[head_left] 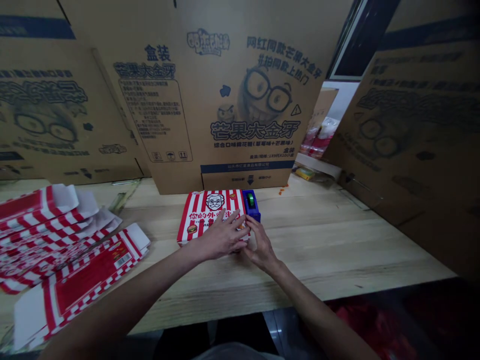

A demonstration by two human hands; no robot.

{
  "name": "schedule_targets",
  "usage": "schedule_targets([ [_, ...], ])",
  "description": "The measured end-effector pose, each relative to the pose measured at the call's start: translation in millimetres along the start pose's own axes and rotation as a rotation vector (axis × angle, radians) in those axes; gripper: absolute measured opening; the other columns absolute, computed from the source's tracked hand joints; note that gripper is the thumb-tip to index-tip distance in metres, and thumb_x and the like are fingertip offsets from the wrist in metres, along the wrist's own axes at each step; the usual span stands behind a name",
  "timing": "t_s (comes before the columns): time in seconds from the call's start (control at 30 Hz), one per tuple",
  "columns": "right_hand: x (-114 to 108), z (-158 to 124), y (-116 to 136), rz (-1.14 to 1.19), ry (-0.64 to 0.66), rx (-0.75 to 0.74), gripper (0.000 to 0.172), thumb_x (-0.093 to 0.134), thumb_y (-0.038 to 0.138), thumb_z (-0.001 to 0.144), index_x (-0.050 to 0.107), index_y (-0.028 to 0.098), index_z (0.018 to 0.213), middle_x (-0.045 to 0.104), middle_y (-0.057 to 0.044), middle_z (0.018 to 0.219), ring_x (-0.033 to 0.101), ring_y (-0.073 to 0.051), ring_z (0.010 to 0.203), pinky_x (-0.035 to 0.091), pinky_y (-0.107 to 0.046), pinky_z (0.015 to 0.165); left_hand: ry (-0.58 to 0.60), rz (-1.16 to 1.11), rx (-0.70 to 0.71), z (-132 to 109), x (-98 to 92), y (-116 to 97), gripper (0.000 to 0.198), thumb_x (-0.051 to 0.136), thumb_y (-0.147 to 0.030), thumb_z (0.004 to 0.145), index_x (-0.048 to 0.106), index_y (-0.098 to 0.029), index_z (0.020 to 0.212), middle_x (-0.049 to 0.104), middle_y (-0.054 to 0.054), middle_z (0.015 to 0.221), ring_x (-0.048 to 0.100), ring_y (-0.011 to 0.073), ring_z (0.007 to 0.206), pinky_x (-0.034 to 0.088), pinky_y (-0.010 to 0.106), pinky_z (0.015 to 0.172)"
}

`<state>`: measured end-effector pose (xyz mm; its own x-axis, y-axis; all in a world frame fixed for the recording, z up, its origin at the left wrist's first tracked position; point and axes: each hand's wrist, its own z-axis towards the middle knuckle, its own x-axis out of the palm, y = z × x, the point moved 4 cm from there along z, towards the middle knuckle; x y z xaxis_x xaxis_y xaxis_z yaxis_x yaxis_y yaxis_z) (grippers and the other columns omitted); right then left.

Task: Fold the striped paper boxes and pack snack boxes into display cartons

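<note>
A red-and-white striped box (197, 212) with a bearded face printed on top lies on the wooden table (311, 250). Across its lower right part rests my left hand (224, 236), fingers spread over the lid. My right hand (260, 245) is at the box's front right corner, its fingertips close to those of my left hand; whether it pinches anything there is too small to tell. Touching the box's right side stands a blue tape dispenser (253, 206) with a green roll.
Flat striped cartons (48, 220) are piled at the left, one (93, 275) nearer the front. Large brown cardboard boxes (195, 100) stand along the back, another (412, 125) at the right. A small yellow packet (305, 173) lies behind. Red material (371, 325) is below the table's edge.
</note>
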<state>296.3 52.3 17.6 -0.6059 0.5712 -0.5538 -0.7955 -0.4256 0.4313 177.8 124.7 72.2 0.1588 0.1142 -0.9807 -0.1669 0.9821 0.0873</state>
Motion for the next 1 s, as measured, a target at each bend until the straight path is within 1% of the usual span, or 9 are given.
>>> schedule_targets([
  [0.13,-0.1,-3.2,0.5,-0.007,-0.040,0.029,0.078,0.061,0.019,0.076,0.021,0.022,0.143,0.041,-0.017,0.141,0.042,-0.032,0.130,0.045,-0.052,0.101,-0.011,-0.041,-0.012,14.4,-5.0,-1.7,0.024,0.046,-0.031,0.093,0.060,-0.019,0.107,0.053,0.014,0.131,0.041,0.0324,0.129,0.031,0.057,0.103],
  [0.27,1.2,-1.6,3.8,-0.027,-0.057,0.055,0.083,0.061,0.018,0.073,0.018,0.022,0.144,0.042,-0.017,0.138,0.043,-0.033,0.129,0.045,-0.055,0.100,0.036,-0.024,0.079,24.0,-8.1,-6.9,0.018,0.051,-0.022,0.088,0.065,-0.014,0.096,0.065,0.014,0.110,0.052,0.0290,0.115,0.037,0.048,0.102],
  [0.37,2.2,0.1,5.6,0.000,-0.071,0.066,0.081,0.062,0.018,0.073,0.021,0.021,0.142,0.043,-0.016,0.137,0.044,-0.032,0.128,0.045,-0.052,0.101,0.060,-0.006,0.112,24.1,-8.5,-7.1,0.020,0.055,-0.021,0.085,0.064,-0.013,0.101,0.065,0.014,0.110,0.052,0.0300,0.115,0.037,0.049,0.102],
  [0.53,1.9,-0.2,3.9,0.009,-0.094,0.085,0.081,0.062,0.018,0.074,0.021,0.021,0.144,0.043,-0.016,0.138,0.044,-0.031,0.129,0.044,-0.051,0.102,0.045,0.051,0.114,15.1,-2.2,-10.8,0.037,0.051,-0.021,0.087,0.054,-0.008,0.121,0.058,0.018,0.127,0.045,0.0319,0.126,0.032,0.053,0.106],
  [0.67,-3.8,0.7,3.4,-0.039,-0.022,0.021,0.076,0.060,0.019,0.080,0.021,0.023,0.145,0.038,-0.015,0.144,0.038,-0.031,0.133,0.043,-0.053,0.103,-0.078,0.107,0.011,-22.1,3.3,-3.8,0.046,0.043,-0.031,0.094,0.041,-0.011,0.136,0.045,0.016,0.142,0.036,0.0308,0.135,0.029,0.053,0.109],
  [0.73,-5.7,2.1,5.5,-0.078,0.053,-0.049,0.071,0.060,0.021,0.082,0.027,0.025,0.144,0.038,-0.013,0.146,0.034,-0.032,0.136,0.040,-0.055,0.105,-0.161,0.154,-0.099,-51.9,5.6,6.9,0.046,0.045,-0.030,0.093,0.042,-0.013,0.135,0.048,0.016,0.140,0.039,0.0304,0.134,0.030,0.052,0.109],
  [0.83,-4.7,4.8,9.7,-0.095,0.121,-0.148,0.064,0.060,0.020,0.085,0.034,0.026,0.142,0.049,-0.012,0.139,0.036,-0.030,0.135,0.039,-0.055,0.105,-0.312,0.195,-0.239,-94.1,7.8,21.9,0.042,0.052,-0.028,0.091,0.048,-0.015,0.131,0.055,0.015,0.134,0.043,0.0307,0.131,0.033,0.054,0.108],
  [0.9,-2.7,6.7,12.0,-0.081,0.085,-0.198,0.059,0.059,0.018,0.086,0.037,0.025,0.140,0.058,-0.012,0.130,0.045,-0.028,0.130,0.042,-0.053,0.103,-0.410,0.192,-0.263,-111.2,9.8,25.9,0.042,0.055,-0.024,0.089,0.049,-0.017,0.130,0.059,0.014,0.130,0.047,0.0296,0.128,0.037,0.053,0.106],
  [1.0,1.4,8.5,13.6,-0.073,0.003,-0.272,0.051,0.058,0.012,0.086,0.046,0.020,0.134,0.065,-0.013,0.121,0.054,-0.026,0.121,0.046,-0.050,0.100,-0.527,0.185,-0.256,-118.7,14.0,26.0,0.041,0.059,-0.019,0.086,0.052,-0.016,0.127,0.063,0.013,0.124,0.051,0.0290,0.124,0.042,0.050,0.102],
])
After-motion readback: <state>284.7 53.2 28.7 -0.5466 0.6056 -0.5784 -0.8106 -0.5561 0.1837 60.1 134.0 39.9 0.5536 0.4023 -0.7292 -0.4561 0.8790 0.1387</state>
